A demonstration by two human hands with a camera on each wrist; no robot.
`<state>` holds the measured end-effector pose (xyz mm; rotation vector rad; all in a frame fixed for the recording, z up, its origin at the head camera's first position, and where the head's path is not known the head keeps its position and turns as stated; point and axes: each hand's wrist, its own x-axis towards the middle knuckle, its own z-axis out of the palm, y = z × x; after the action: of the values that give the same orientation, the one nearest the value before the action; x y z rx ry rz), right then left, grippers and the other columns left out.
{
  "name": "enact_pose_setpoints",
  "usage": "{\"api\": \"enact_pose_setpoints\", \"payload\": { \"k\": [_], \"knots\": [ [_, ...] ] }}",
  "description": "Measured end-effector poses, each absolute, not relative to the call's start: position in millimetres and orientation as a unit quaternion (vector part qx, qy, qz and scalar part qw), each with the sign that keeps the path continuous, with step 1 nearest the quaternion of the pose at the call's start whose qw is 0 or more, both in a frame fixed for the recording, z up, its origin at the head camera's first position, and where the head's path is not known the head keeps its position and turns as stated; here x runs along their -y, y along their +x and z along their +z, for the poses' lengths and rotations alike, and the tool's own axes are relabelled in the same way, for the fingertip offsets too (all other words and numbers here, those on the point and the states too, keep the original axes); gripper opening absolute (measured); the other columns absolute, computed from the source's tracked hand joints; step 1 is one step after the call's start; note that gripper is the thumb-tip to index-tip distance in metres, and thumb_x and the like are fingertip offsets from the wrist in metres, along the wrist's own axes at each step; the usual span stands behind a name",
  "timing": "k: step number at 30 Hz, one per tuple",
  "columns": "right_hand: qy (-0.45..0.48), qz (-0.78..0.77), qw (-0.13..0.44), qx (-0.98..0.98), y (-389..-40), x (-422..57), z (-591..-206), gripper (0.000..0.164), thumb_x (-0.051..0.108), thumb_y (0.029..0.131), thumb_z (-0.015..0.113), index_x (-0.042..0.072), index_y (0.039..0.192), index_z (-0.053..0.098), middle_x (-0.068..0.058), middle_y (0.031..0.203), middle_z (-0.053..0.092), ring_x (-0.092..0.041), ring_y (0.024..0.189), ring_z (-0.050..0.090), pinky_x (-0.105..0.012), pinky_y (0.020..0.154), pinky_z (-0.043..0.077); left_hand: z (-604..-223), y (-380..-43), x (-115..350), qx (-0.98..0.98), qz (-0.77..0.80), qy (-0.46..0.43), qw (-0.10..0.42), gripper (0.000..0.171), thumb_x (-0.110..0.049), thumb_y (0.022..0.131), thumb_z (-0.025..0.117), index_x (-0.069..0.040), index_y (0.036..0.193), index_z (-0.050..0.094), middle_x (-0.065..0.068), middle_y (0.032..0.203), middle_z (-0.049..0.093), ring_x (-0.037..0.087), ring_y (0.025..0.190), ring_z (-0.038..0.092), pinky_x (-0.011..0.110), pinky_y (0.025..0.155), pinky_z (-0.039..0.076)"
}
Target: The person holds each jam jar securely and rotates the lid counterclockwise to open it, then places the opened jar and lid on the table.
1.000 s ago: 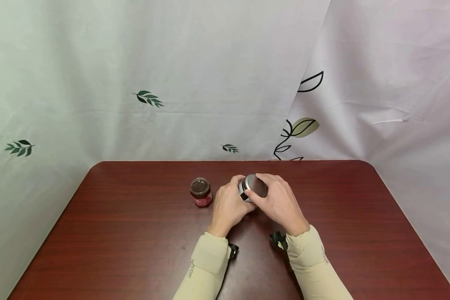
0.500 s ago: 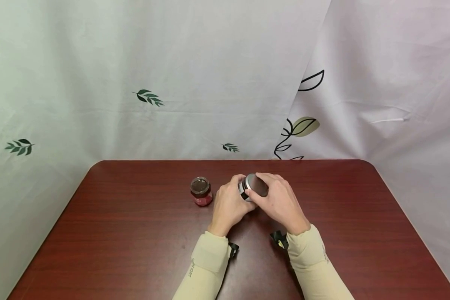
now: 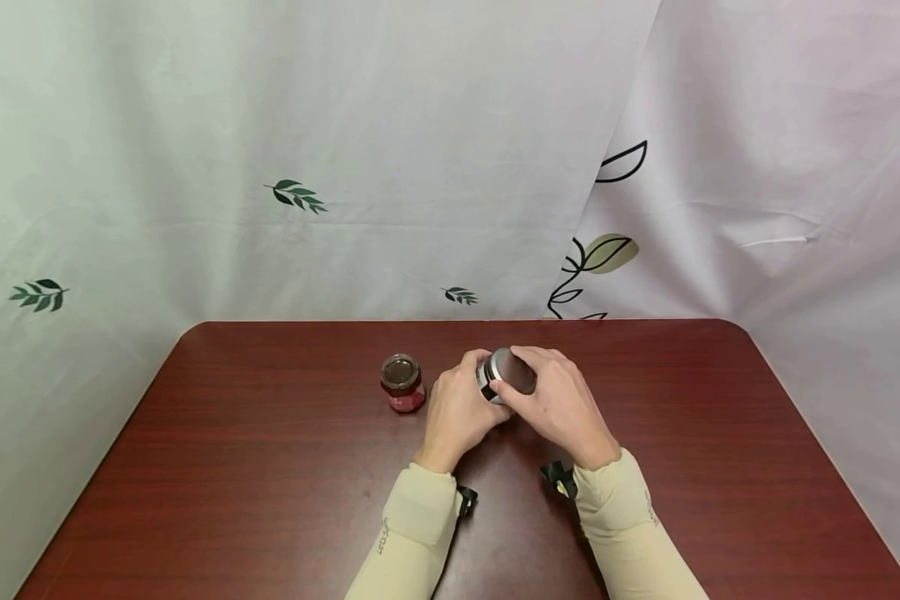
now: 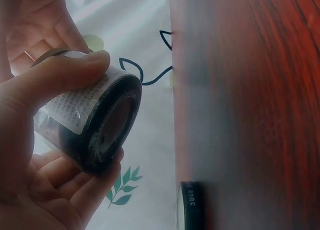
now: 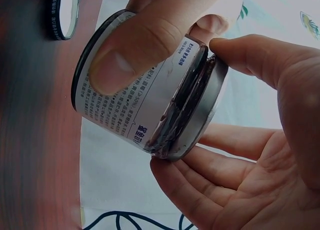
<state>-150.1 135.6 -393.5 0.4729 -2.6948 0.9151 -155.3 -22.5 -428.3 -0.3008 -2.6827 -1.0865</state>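
A clear jar (image 5: 150, 102) with dark ends and a printed white label is held tilted above the table. My left hand (image 3: 456, 410) grips its body, with the thumb (image 4: 82, 69) lying across the label and the fingers round the other side. On its silver metal lid (image 3: 512, 372), my right hand (image 3: 558, 404) holds the rim between thumb and fingertips. A dark wrinkled band shows just under the lid in the right wrist view. The dark bottom (image 4: 116, 127) of the jar faces the left wrist camera. Left of my left hand stands a second jar (image 3: 406, 400), dark-topped with pinkish-red lower sides.
A black-rimmed round piece (image 4: 191, 205) with white lettering and a pale face lies on the table, hidden in the head view. The reddish-brown wooden table (image 3: 232, 467) runs back to a white leaf-patterned curtain (image 3: 375, 167).
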Motion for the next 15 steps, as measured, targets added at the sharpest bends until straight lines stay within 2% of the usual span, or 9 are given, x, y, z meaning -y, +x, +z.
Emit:
{"api": "enact_pose_setpoints", "payload": {
  "k": [15],
  "knots": [
    [0.165,0.315,0.119,0.927,-149.5,-135.8,-393.2,0.054,0.034,0.087,0.075,-0.002,0.126,0.067,-0.016,0.126,0.067,-0.033,0.115,0.061,-0.047,0.093,0.05,-428.3,-155.1,22.4,0.916,-0.372,-0.099,0.114,0.065,-0.027,0.066,0.087,-0.009,0.123,0.062,0.008,0.1,0.073,0.025,0.084,0.069,0.038,0.075,0.055]
  ]
}}
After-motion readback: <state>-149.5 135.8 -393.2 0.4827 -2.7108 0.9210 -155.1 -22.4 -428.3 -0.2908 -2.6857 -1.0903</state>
